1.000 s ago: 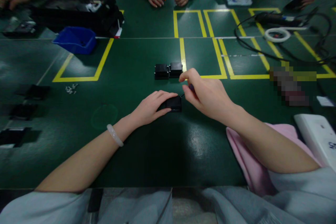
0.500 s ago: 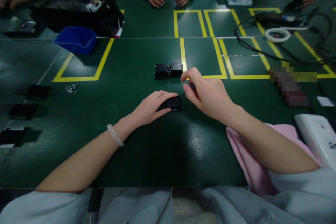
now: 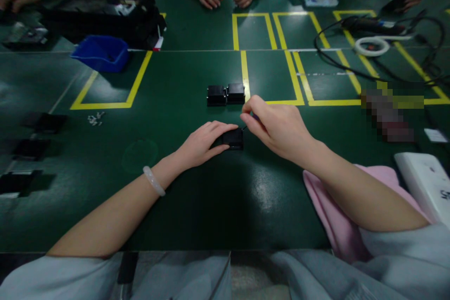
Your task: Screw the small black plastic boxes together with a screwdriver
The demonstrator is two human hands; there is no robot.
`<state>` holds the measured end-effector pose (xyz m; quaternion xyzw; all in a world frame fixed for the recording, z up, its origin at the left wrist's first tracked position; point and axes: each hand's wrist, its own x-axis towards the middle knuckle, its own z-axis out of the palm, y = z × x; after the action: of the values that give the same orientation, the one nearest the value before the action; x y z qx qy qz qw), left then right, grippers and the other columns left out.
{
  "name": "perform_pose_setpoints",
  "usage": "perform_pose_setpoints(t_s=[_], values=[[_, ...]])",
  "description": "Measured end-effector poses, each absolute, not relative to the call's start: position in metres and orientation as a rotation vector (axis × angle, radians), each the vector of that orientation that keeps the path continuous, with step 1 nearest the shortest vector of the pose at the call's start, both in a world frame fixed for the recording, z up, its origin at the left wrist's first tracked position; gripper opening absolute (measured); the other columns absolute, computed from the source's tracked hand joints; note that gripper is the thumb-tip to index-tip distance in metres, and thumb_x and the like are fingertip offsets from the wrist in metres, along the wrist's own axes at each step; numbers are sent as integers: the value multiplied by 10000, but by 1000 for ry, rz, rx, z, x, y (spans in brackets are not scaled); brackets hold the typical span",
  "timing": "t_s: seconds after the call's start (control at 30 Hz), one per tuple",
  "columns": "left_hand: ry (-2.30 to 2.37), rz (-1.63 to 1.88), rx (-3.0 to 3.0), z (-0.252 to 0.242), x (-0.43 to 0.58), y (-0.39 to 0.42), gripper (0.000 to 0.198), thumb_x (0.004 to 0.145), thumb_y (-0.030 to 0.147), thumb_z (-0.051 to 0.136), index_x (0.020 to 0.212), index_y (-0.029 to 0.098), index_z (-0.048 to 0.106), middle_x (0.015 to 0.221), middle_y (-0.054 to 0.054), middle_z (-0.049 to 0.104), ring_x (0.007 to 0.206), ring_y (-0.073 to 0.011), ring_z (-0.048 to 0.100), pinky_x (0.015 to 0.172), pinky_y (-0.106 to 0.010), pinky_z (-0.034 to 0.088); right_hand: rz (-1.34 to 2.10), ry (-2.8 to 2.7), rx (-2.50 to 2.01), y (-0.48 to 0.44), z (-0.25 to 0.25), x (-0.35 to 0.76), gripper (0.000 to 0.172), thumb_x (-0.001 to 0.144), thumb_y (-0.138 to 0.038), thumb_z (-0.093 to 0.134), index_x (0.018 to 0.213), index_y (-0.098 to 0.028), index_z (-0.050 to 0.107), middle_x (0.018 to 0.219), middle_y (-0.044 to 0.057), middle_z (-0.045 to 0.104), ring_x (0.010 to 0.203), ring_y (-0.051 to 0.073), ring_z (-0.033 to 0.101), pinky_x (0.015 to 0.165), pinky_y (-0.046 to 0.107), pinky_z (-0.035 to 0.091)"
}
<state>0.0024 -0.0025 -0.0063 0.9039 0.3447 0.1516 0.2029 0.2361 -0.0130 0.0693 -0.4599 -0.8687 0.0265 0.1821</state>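
Loose, pale grey-blue cloth [image 3: 186, 274] is worn, gathered in soft folds below the worktop's near edge [image 3: 211, 249]. The left sleeve [image 3: 63, 274] is ended near the elbow, as is the right sleeve [image 3: 404, 248]; the left hand [image 3: 204, 144] and right hand [image 3: 277, 124] are left bare. The left wrist [image 3: 172, 168] is ringed by a smooth, rounded, whitish bracelet [image 3: 153, 181].

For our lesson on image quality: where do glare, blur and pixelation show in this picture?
Head view, glare: a pale patch on the green table, below the right hand in frame; head view, blur: black parts at far left look smeared; head view, pixelation: coarse blocks mask an item at right.
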Motion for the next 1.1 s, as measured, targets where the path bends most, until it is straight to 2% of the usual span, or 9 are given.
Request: perform_pose_setpoints(t_s=[0.3, 0.5, 0.73, 0.9, 1.1], values=[[965, 404, 2507, -5, 3, -2, 455, 1002, 314, 539, 1433, 209, 434, 1333, -94, 559, 1204, -243, 533, 1027, -403, 453, 16, -2350, -1254, -11, 63, 235, 277, 979, -236, 348, 1143, -144, 551, 749, 2, 659, 586, 106, 550, 531, 239, 258], [982, 404, 2504, -4, 3, -3, 461, 1003, 324, 531, 1440, 217, 428, 1317, -94, 564, 1195, -249, 538, 1011, -406, 465, 5, -2432, -1290, -13, 67, 236, 332, 1017, -364, 331, 1035, -149, 582, 730, 15, 641, 597, 116, 546, 536, 248, 246], [978, 390, 2502, -4, 3, -2, 460, 1003, 322, 529, 1439, 218, 428, 1328, -94, 560, 1204, -250, 534, 1021, -410, 460, -3, -2366, -1259, -13, 65, 235, 259, 976, -241, 367, 1093, -143, 576, 681, -19, 604, 553, 106, 503, 518, 241, 244], [978, 403, 2512, -6, 2, -3, 470, 1001, 325, 534, 1444, 213, 424, 1323, -95, 562, 1203, -250, 534, 1024, -406, 457, -7, -2433, -1295, -13, 67, 236, 338, 1014, -361, 333, 1022, -151, 598, 713, 8, 632, 587, 123, 541, 539, 256, 238], [971, 401, 2513, -5, 2, -3, 463, 1004, 322, 532, 1440, 207, 428, 1327, -96, 560, 1201, -245, 534, 1021, -396, 456, 28, -2422, -1314, -13, 69, 235, 315, 1004, -300, 317, 1082, -145, 580, 682, -5, 602, 563, 114, 507, 531, 243, 235]])
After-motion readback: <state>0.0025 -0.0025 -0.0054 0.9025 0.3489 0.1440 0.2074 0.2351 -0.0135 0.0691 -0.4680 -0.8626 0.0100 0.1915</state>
